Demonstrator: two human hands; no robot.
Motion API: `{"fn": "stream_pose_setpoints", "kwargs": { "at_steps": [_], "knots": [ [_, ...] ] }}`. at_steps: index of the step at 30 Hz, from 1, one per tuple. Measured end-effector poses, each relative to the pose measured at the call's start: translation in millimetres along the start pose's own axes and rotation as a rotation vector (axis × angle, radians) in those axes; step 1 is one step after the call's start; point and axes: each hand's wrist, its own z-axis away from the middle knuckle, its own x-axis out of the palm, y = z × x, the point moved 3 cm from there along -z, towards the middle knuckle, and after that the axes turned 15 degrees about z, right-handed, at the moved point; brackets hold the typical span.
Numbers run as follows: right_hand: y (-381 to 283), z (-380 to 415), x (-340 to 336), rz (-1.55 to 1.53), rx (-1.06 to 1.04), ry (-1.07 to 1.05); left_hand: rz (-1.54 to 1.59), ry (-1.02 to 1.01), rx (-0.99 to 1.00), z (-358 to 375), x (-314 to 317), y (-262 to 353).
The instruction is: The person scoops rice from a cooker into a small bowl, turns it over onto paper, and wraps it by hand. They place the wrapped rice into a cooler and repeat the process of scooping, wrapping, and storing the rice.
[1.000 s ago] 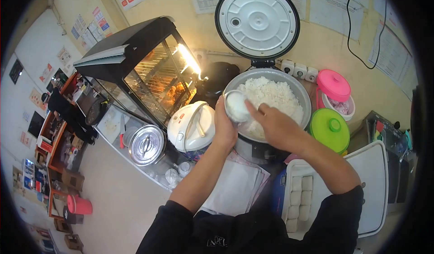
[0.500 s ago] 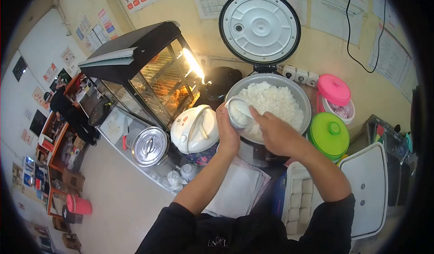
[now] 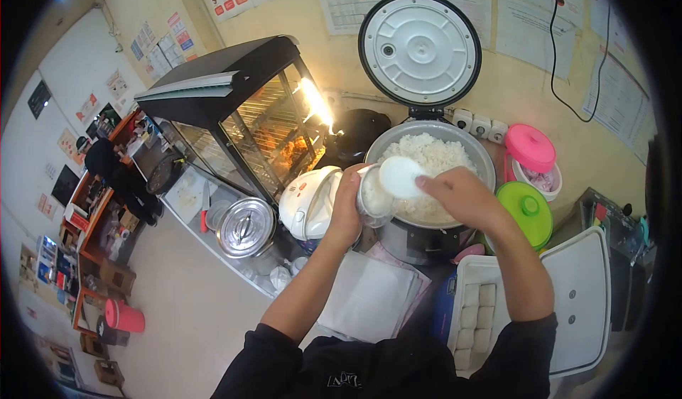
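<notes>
My left hand [image 3: 346,211] is wrapped around a small cup [image 3: 376,218] with white rice in it, tilted over the near left rim of a large rice cooker [image 3: 487,168]. In my right hand [image 3: 462,194] is a white rice paddle [image 3: 402,177], gripped by its handle. Its broad blade overlaps the cup's mouth in this view. Behind both hands, cooked rice [image 3: 435,152] is heaped in the cooker pot, and the cooker's round lid [image 3: 420,52] stands raised against the wall.
To the left are a lit glass food warmer [image 3: 266,126], a white rice cooker [image 3: 304,204] and a lidded steel pot [image 3: 246,227]. Green-lidded [image 3: 524,216] and pink-lidded [image 3: 530,148] tubs stand right. Nearer me are white paper sheets [image 3: 369,296] and an open cooler box [image 3: 462,275]. Across the room stands a person [image 3: 114,172].
The paddle has come up from inside the cup's mouth to its right edge, its blade now in full view. My right hand has shifted right, and the whole view has shifted slightly.
</notes>
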Motion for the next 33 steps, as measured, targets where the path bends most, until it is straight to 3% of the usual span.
{"fn": "stream_pose_setpoints", "kwargs": {
  "at_steps": [2,3,6,10,12,15,19,24,30,33],
  "knots": [
    [-18,5,25,0.113,-0.055,0.087,0.019,0.011,-0.017,2,9,-3],
    [-29,6,30,0.224,0.024,0.064,0.067,0.02,-0.06,4,5,-7],
    [-42,14,-2,0.381,0.012,0.096,0.208,0.064,-0.156,6,-7,-9],
    [-30,8,4,0.332,-0.097,0.131,0.342,0.192,-0.249,23,18,10],
    [-11,-21,23,0.19,-0.203,0.188,0.293,0.185,-0.083,13,-5,1],
    [24,-45,33,0.244,-0.042,0.202,0.219,0.374,-0.056,23,-26,15],
    [56,-70,87,0.486,0.019,-0.012,0.254,0.443,-0.107,46,-45,25],
    [20,-74,99,0.53,-0.043,-0.15,0.281,0.47,-0.127,60,-58,16],
    [81,-87,94,0.222,-0.17,-0.118,0.222,0.47,-0.116,56,-62,-7],
    [87,-70,66,0.045,-0.087,-0.099,0.069,0.367,-0.073,36,-55,-22]
  ]
}}
